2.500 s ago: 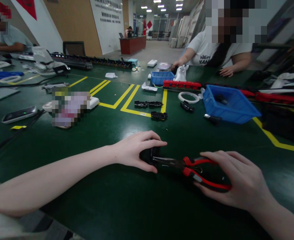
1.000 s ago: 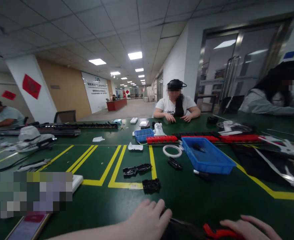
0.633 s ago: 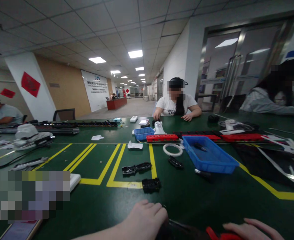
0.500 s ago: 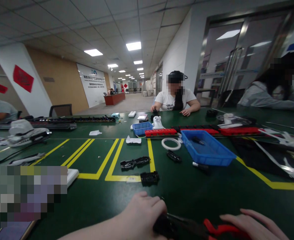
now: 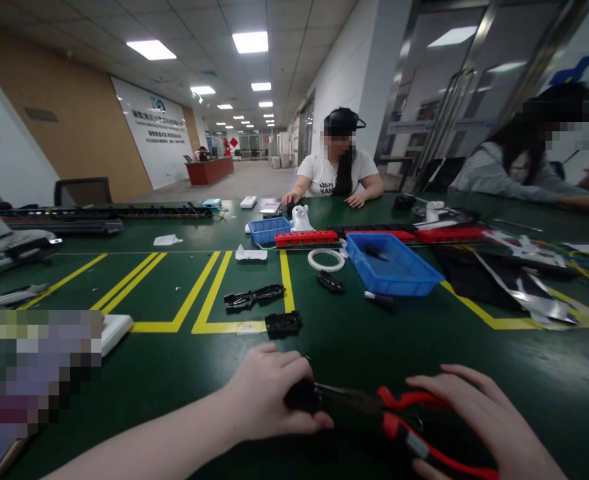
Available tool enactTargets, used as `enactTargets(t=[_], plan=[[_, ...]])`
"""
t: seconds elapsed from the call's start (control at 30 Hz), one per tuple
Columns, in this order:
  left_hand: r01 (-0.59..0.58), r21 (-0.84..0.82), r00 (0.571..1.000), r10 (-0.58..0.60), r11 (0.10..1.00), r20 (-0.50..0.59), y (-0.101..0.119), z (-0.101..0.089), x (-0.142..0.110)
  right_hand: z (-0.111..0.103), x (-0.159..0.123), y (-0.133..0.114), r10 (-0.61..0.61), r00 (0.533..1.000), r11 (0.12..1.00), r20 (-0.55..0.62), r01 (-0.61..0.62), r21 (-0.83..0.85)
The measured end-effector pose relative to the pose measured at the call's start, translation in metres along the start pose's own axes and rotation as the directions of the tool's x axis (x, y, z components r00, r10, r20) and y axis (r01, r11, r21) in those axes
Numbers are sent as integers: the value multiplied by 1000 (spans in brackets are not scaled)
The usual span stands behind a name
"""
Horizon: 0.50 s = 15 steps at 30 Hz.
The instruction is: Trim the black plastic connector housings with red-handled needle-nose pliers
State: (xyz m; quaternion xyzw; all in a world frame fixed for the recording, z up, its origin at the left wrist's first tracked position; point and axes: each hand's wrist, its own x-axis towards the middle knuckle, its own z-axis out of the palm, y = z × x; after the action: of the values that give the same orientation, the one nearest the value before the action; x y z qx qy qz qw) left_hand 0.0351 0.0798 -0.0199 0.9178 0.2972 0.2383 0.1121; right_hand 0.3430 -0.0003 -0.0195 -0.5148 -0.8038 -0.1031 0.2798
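My left hand [image 5: 269,390] is closed around a small black part [image 5: 303,395], most of it hidden by the fingers. Long-nose pliers [image 5: 390,425] with red handles lie between my hands, their jaws pointing left and meeting that part. Around the spread handles is my right hand [image 5: 489,413], fingers along the upper one and thumb near the lower one. Beyond my left hand, a short black plastic piece [image 5: 283,324] rests on the green table [image 5: 184,393]. Slightly farther off lies a longer black plastic piece [image 5: 254,297].
A blue tray [image 5: 394,283] holds a dark item, with a black cylindrical piece [image 5: 378,300] before it. Near it are a white ring [image 5: 326,260] and another black piece [image 5: 331,281]. A phone [image 5: 4,440] lies at left. Across the table sits a person [image 5: 337,170].
My view has shifted right and down, so more of both hands and the pliers shows. The pliers' handles now stand apart within my right hand. My left hand keeps the black part.
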Motion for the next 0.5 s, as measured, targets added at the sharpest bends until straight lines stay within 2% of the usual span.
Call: enactTargets(t=[0.1, 0.33, 0.5], plan=[[11, -10, 1000, -11, 1000, -5, 1, -3, 0, -3, 4, 2, -58, 997, 998, 41, 58, -15], [13, 4, 1000, -13, 1000, -2, 2, -6, 1, -3, 5, -7, 0, 1000, 999, 27, -2, 53], [-9, 49, 997, 5, 999, 76, 0, -4, 1, -4, 7, -17, 21, 1000, 996, -22, -19, 91]])
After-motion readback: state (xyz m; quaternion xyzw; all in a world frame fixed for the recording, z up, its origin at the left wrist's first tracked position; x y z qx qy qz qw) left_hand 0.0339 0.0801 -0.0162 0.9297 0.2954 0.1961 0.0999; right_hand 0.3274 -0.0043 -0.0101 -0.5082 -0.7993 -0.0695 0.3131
